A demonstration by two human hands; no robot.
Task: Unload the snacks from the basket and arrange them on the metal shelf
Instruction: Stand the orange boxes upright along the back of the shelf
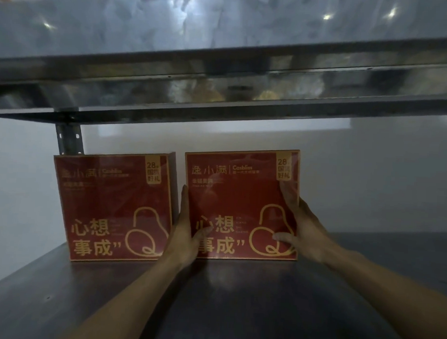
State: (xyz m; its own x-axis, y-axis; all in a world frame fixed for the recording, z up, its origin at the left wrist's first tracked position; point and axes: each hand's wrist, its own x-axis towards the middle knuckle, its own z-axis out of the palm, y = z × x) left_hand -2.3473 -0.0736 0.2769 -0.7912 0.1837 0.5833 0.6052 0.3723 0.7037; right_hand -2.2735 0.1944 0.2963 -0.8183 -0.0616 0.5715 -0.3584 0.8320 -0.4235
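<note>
Two red snack boxes with gold lettering stand upright on the dark metal shelf (238,296), against the white back wall. The left box (112,208) stands alone, untouched. The right box (239,195) is held by both hands. My left hand (186,231) grips its left edge, in the narrow gap between the two boxes, thumb on the front. On the right edge lies my right hand (301,228), fingers along the side and thumb across the lower front. The basket is out of view.
A shiny metal upper shelf (220,75) hangs low over the boxes. A perforated upright post (69,138) stands behind the left box. Bare shelf surface lies to the right of the held box and in front.
</note>
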